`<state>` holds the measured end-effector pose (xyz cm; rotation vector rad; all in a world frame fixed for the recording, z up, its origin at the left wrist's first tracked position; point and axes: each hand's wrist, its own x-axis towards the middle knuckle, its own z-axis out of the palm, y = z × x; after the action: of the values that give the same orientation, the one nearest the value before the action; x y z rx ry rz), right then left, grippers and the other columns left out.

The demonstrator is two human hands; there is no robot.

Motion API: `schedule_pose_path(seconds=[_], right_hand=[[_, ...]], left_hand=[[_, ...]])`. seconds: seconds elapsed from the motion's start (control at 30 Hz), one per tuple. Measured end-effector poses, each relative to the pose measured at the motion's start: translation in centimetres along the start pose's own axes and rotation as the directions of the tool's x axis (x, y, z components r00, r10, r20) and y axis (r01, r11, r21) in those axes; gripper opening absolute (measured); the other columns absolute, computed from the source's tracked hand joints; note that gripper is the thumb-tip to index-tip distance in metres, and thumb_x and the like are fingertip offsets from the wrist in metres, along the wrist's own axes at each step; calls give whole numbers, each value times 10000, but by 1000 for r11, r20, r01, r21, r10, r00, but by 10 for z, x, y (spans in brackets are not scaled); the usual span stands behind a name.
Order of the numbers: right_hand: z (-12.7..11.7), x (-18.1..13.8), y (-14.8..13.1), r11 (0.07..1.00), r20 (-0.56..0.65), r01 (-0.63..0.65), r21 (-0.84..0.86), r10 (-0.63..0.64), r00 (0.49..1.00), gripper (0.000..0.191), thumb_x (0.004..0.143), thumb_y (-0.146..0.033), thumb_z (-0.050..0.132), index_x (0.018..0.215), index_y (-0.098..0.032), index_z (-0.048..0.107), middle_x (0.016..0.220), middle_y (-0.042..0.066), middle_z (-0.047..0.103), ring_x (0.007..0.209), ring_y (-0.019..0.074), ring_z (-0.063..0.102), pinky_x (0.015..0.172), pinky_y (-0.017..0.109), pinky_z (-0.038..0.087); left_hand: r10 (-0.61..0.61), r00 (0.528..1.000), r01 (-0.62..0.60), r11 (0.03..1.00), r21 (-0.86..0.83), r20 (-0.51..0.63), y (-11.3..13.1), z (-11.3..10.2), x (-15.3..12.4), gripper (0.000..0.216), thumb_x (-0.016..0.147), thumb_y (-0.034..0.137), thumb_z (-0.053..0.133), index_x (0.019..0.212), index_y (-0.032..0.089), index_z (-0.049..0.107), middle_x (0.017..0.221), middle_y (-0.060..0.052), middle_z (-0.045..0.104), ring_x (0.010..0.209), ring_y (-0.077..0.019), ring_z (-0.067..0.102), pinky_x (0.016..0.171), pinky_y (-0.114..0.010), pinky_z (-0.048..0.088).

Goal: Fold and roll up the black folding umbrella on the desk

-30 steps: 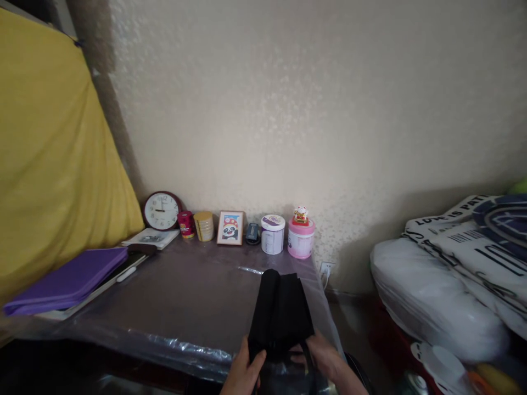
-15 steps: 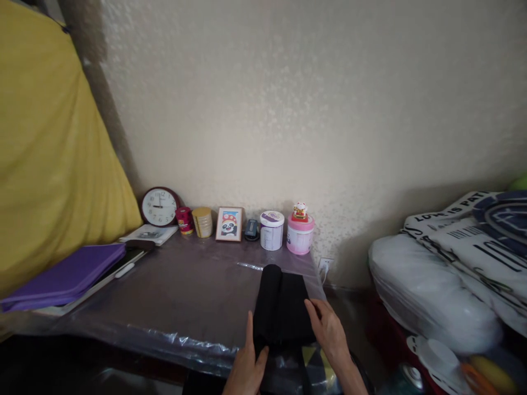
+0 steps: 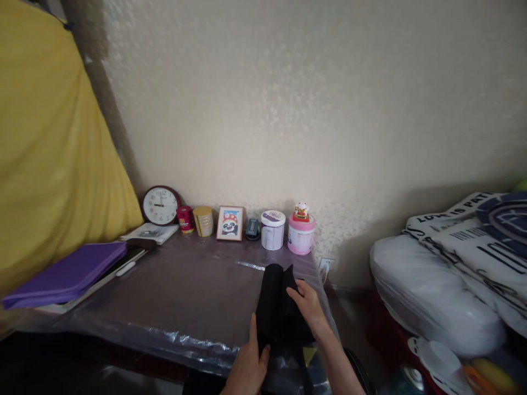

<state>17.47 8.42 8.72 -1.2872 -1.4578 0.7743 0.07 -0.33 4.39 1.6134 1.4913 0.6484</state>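
A black cloth [image 3: 269, 304] lies partly rolled at the right front of the table, with a thick roll along its left side. My left hand [image 3: 249, 365] grips the roll's near end, its index finger along the left side and its thumb on the near edge. My right hand [image 3: 304, 304] holds the raised right-hand flap of the cloth, fingers bent over it. A dark strap-like strip [image 3: 303, 370] hangs from the cloth over the table's front edge.
A plastic-covered table [image 3: 185, 291] spans the middle. Along the wall stand a clock [image 3: 161, 205], a panda picture [image 3: 230, 224], a white tub [image 3: 272, 230] and a pink tub [image 3: 300, 236] with a cat figurine. Purple folders [image 3: 69, 274] lie left; bagged bedding [image 3: 432, 291] is at right.
My right hand has moved left and away from me, lifting the right flap of the black cloth toward the roll. My left hand stays at the roll's near end.
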Motion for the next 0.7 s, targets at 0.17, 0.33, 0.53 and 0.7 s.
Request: schedule_pose_path(seconds=[0.17, 0.33, 0.53, 0.7], right_hand=[[44, 14, -3, 997, -46, -60, -41, 58, 997, 386, 656, -327, 585, 1013, -182, 607, 956, 85, 661, 891, 254, 613, 735, 339, 489], [76, 17, 4, 976, 15, -177, -126, 180, 983, 429, 659, -262, 582, 1071, -142, 566, 976, 100, 649, 924, 229, 604, 733, 286, 475], [79, 13, -2, 928, 97, -179, -326, 221, 970, 430, 695, -263, 562, 1108, -149, 529, 907, 74, 661, 936, 197, 596, 754, 248, 436], [76, 14, -5, 902, 111, -175, -394, 235, 966, 443, 696, -288, 567, 1115, -153, 518, 941, 78, 656, 936, 195, 594, 755, 248, 425]], left_hand=[[-45, 999, 46, 989, 139, -7, 3, 2, 4, 697, 848, 258, 345, 1372, 56, -68, 1116, -158, 592, 1016, -194, 569, 830, -243, 390], [-68, 998, 62, 958, 280, 12, 8, 3, 3, 678, 849, 241, 321, 1366, 22, -60, 1054, -187, 616, 954, -227, 595, 795, -275, 403], [-108, 994, 99, 932, 349, 7, 9, 5, 4, 660, 849, 259, 313, 1375, 44, -23, 1102, -175, 596, 985, -225, 582, 811, -274, 392], [-20, 999, 29, 971, 236, -40, 4, 6, -4, 657, 851, 323, 275, 1369, 35, -7, 1263, -179, 467, 1078, -200, 527, 875, -254, 379]])
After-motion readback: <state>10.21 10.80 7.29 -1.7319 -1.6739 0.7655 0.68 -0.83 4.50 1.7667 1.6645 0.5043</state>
